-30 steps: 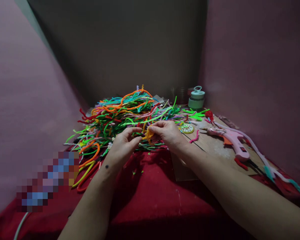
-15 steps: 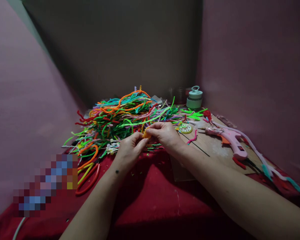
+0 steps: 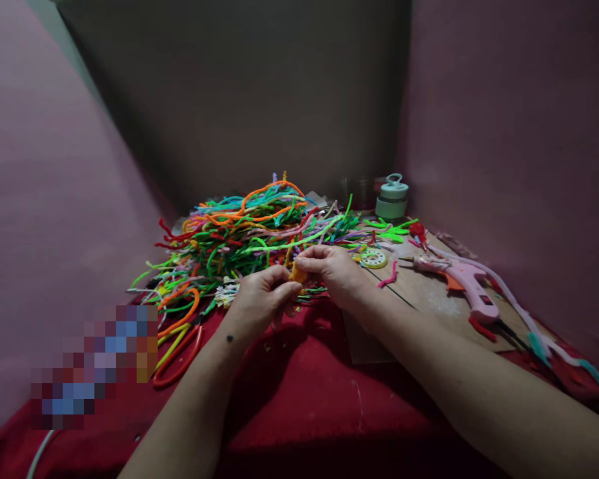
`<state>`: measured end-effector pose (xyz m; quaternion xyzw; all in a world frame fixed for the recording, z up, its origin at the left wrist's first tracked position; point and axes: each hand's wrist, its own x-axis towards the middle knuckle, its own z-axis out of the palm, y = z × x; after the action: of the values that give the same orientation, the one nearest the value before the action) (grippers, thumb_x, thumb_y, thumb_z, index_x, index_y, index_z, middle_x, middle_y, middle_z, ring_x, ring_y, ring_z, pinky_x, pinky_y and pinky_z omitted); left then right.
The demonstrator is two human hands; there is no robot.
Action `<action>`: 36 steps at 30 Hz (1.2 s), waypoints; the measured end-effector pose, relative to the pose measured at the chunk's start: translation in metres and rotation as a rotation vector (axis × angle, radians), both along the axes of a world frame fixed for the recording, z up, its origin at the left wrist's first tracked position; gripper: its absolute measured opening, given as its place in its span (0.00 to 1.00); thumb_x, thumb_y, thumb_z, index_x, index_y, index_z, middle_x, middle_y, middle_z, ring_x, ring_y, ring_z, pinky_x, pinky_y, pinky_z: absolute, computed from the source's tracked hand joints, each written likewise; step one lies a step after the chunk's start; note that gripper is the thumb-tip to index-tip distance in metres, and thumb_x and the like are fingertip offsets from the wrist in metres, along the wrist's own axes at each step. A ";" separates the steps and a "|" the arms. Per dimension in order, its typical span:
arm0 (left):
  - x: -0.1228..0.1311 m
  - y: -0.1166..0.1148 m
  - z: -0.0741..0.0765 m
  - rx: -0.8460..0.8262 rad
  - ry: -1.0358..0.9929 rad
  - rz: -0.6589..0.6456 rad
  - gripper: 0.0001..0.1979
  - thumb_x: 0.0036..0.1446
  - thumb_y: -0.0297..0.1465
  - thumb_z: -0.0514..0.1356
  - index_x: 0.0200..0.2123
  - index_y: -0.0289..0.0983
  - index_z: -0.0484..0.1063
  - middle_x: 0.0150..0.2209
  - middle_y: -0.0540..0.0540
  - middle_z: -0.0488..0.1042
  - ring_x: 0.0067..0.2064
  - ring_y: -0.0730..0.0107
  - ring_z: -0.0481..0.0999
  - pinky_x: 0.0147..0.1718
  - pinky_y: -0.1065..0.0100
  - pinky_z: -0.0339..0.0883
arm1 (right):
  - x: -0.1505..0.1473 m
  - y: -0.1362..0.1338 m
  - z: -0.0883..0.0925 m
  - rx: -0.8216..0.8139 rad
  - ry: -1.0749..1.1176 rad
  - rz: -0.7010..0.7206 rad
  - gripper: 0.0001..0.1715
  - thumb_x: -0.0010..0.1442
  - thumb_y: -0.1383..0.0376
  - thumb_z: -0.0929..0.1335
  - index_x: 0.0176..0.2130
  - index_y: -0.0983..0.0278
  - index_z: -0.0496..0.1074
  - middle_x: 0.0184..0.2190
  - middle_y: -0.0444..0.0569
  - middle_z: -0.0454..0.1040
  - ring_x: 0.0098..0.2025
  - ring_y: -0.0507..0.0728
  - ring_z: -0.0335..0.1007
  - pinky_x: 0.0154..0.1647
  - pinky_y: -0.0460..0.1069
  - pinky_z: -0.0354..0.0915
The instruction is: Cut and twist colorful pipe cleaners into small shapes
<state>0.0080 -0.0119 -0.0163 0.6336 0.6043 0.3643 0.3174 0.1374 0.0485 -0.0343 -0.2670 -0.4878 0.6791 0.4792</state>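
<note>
Between my two hands is a small orange-yellow pipe cleaner piece (image 3: 296,272), bent into a compact shape. My left hand (image 3: 265,293) pinches its lower left side between thumb and forefinger. From the upper right, my right hand (image 3: 332,269) grips the same piece with its fingertips. Part of the piece is covered by the fingers. Just behind the hands rises a large heap of colourful pipe cleaners (image 3: 259,223). A bundle of pale-tipped stems (image 3: 225,291) lies beside my left hand.
To the right, a pink glue gun (image 3: 462,279) lies on a board (image 3: 429,303). A yellow pin wheel (image 3: 374,259), a pink pipe cleaner bit (image 3: 388,274) and a green-lidded jar (image 3: 392,199) are nearby. Red-handled scissors (image 3: 180,362) rest at left on the red cloth (image 3: 299,412).
The view has shifted slightly. My fingers have moved a little on the orange-yellow piece, and more of it shows between them. Both hands still hold it.
</note>
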 end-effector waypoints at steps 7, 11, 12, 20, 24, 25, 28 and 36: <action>-0.008 -0.001 0.006 -0.074 -0.119 -0.114 0.09 0.49 0.36 0.59 0.25 0.36 0.66 0.15 0.54 0.66 0.15 0.77 0.64 0.13 0.75 0.57 | 0.000 0.002 -0.003 -0.145 0.138 0.138 0.09 0.39 0.66 0.72 0.22 0.67 0.69 0.19 0.43 0.71 0.22 0.49 0.65 0.28 0.46 0.62; -0.015 -0.001 0.009 -0.152 -0.192 -0.205 0.08 0.50 0.34 0.59 0.25 0.35 0.68 0.15 0.53 0.66 0.15 0.78 0.63 0.14 0.76 0.57 | 0.004 0.002 0.001 -0.154 0.187 0.311 0.08 0.42 0.66 0.71 0.27 0.68 0.72 0.23 0.45 0.73 0.25 0.49 0.67 0.31 0.46 0.64; -0.016 -0.001 0.008 -0.164 -0.206 -0.223 0.08 0.50 0.34 0.59 0.26 0.35 0.68 0.16 0.53 0.66 0.16 0.78 0.63 0.14 0.76 0.57 | 0.005 0.002 0.002 -0.154 0.184 0.350 0.09 0.43 0.66 0.71 0.29 0.68 0.73 0.24 0.46 0.73 0.25 0.49 0.67 0.30 0.46 0.64; -0.023 -0.002 0.006 -0.178 -0.333 -0.277 0.09 0.49 0.35 0.60 0.27 0.33 0.70 0.19 0.53 0.64 0.18 0.81 0.61 0.16 0.76 0.55 | 0.010 0.004 0.005 -0.022 0.128 0.422 0.10 0.42 0.66 0.73 0.29 0.69 0.75 0.22 0.45 0.73 0.21 0.47 0.65 0.25 0.44 0.63; -0.023 -0.003 0.007 -0.175 -0.289 -0.264 0.09 0.50 0.35 0.59 0.27 0.33 0.69 0.17 0.53 0.64 0.17 0.82 0.60 0.16 0.77 0.54 | 0.006 0.002 0.003 -0.020 0.141 0.344 0.11 0.40 0.64 0.73 0.26 0.69 0.74 0.21 0.45 0.72 0.21 0.48 0.66 0.25 0.45 0.63; -0.022 -0.003 0.008 -0.175 -0.281 -0.254 0.09 0.50 0.35 0.59 0.26 0.33 0.69 0.17 0.53 0.64 0.17 0.82 0.59 0.16 0.77 0.54 | 0.005 0.002 0.002 -0.020 0.140 0.316 0.11 0.40 0.64 0.74 0.26 0.69 0.73 0.21 0.45 0.72 0.21 0.48 0.65 0.24 0.45 0.63; -0.022 -0.003 0.008 -0.181 -0.269 -0.223 0.10 0.50 0.35 0.60 0.24 0.34 0.67 0.16 0.53 0.64 0.16 0.82 0.60 0.15 0.78 0.54 | 0.003 0.002 0.001 -0.012 0.131 0.267 0.13 0.39 0.62 0.74 0.26 0.69 0.72 0.20 0.44 0.71 0.20 0.48 0.65 0.24 0.45 0.63; -0.015 -0.001 0.008 -0.048 -0.324 -0.086 0.09 0.49 0.36 0.60 0.29 0.35 0.69 0.22 0.52 0.70 0.17 0.80 0.64 0.13 0.77 0.56 | -0.003 -0.005 0.000 0.120 -0.015 0.161 0.15 0.45 0.59 0.71 0.25 0.67 0.66 0.18 0.40 0.66 0.18 0.46 0.59 0.20 0.42 0.56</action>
<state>-0.0074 -0.0130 -0.0088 0.5841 0.5261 0.4333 0.4407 0.1341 0.0439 -0.0339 -0.2027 -0.5511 0.6831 0.4343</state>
